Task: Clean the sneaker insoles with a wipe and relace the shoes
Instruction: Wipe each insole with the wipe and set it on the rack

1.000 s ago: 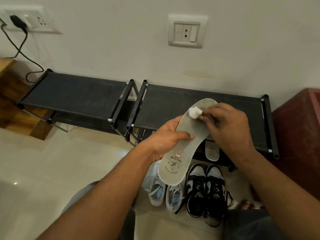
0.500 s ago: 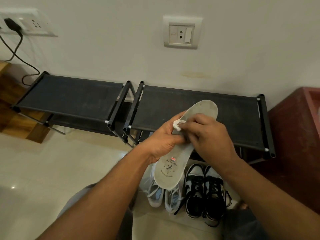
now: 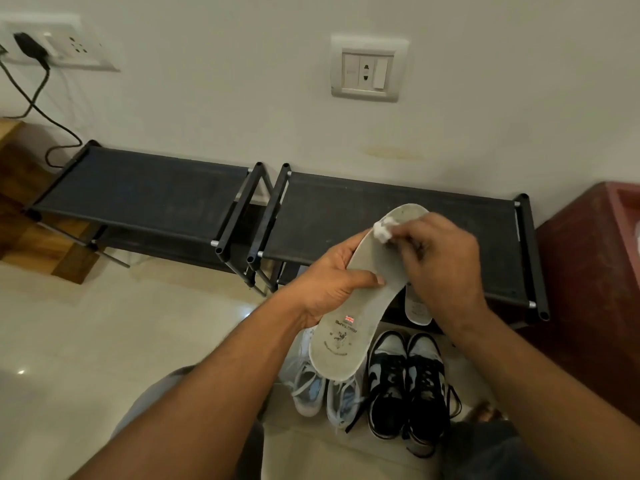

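Observation:
My left hand (image 3: 330,277) grips a grey insole (image 3: 349,327) at its middle, thumb across the top face, heel end pointing down toward me. My right hand (image 3: 438,259) pinches a balled white wipe (image 3: 382,230) and presses it on the insole near the toe end. A second insole (image 3: 417,308) lies under the rack, partly hidden by my right hand. On the floor below stand a pair of white and light blue sneakers (image 3: 323,393) and a pair of black and white sneakers (image 3: 407,386) with loose laces.
Two black fabric shoe racks (image 3: 149,188) (image 3: 450,216) stand side by side against the wall. A dark red box (image 3: 592,258) is at the right. A wooden piece (image 3: 20,216) sits at the left, with a charger cable (image 3: 38,109) hanging from a wall socket.
My right hand slid the wipe down to the insole's middle, then back up toward the toe end. My left hand kept its grip on the insole.

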### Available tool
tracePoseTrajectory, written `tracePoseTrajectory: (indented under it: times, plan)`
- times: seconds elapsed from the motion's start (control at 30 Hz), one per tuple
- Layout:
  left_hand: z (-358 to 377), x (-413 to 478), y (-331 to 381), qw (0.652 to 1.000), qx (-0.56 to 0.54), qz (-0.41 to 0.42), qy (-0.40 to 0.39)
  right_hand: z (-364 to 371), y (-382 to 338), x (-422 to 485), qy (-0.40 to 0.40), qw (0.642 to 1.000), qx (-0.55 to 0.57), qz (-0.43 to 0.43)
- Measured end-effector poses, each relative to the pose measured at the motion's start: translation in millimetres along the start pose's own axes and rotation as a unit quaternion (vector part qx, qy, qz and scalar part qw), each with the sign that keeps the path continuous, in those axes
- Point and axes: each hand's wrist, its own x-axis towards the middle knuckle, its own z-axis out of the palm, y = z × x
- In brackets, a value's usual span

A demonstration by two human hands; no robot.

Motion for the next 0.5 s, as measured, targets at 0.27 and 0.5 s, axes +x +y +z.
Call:
tracePoseTrajectory:
  times: [0.27,0.5]
  plan:
    - [0.8,-1.2,1.6,1.0,0.017,-0.002,-0.006,-4.5,13.2,4.2,0.026,0.999,0.005,0.037]
    - [2.0,-1.9,1.1,1.0,0.025,-0.003,-0.009,-7.5,25.2,8.8,0.03,0.998,-0.013,0.054]
